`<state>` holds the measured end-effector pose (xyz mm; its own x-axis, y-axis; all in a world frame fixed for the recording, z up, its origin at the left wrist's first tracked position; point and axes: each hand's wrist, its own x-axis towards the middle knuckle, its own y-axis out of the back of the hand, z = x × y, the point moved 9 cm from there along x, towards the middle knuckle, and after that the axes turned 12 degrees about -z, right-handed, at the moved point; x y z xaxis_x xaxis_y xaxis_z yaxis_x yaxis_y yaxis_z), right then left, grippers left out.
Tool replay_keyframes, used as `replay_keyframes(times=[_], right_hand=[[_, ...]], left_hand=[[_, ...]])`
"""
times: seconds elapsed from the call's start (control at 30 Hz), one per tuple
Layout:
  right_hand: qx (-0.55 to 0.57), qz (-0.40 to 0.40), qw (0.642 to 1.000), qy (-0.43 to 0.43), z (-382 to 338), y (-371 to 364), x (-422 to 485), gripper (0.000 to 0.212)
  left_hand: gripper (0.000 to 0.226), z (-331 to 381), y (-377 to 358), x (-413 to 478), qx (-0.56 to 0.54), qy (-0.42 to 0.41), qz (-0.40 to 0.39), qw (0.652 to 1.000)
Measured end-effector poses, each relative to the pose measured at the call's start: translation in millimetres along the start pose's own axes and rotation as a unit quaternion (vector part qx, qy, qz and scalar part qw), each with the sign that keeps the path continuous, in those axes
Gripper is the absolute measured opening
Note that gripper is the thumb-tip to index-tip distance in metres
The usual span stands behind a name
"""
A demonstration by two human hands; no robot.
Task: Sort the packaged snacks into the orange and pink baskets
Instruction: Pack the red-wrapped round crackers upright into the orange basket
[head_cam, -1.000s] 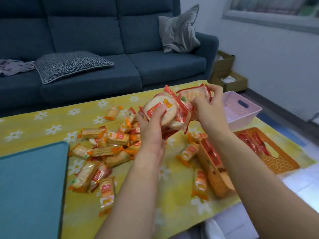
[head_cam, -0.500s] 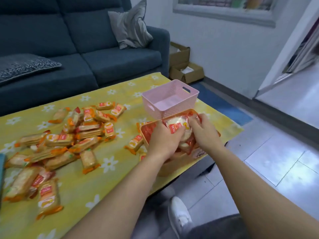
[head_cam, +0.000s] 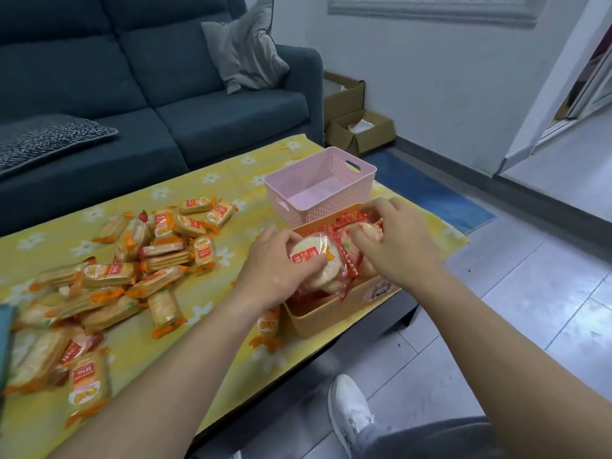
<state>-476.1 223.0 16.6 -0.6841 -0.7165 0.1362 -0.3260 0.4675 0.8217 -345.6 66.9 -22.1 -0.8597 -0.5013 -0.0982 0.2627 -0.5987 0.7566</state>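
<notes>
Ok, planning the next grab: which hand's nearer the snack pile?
Left. Left hand sits just right of the snack pile; right hand lies farther right, over the orange basket.

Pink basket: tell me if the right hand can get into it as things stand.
Probably yes. The pink basket stands open-topped right behind the orange basket, where the right hand grips red packs; nothing lies between. The hand is full, though.

Head view — looking down, close over table (head_cam: pixel 212 180).
</notes>
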Motion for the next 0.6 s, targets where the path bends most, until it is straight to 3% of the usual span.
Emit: replay_keyframes(times=[0.07,0.2,0.37,0.5,0.6], right_hand=[[-0.007,-0.059,0.997,0.044,-21.1,-12.1,-2.7,0.049],[-0.106,-0.190,0.975,0.052,-29.3,-51.5,-6.4,0.082],[-0.172,-0.221,0.960,0.004,-13.9,-55.0,-0.7,0.078],[-0.194,-0.240,0.951,-0.014,-16.8,-57.7,-0.6,0.063],[-0.150,-0.179,0.972,0.003,-31.5,-43.7,4.8,0.046]], left_hand=[[0.040,-4.9,7.1,1.3,-0.022,0.011,0.021,0.999],[0.043,-19.5,20.2,1.7,-0.087,0.048,0.038,0.994],[0.045,-23.0,26.8,-2.2,-0.106,0.045,0.003,0.993],[0.048,-31.5,20.7,-6.2,-0.086,0.059,-0.061,0.993],[0.038,-36.0,28.0,-9.1,-0.140,0.053,-0.065,0.987]])
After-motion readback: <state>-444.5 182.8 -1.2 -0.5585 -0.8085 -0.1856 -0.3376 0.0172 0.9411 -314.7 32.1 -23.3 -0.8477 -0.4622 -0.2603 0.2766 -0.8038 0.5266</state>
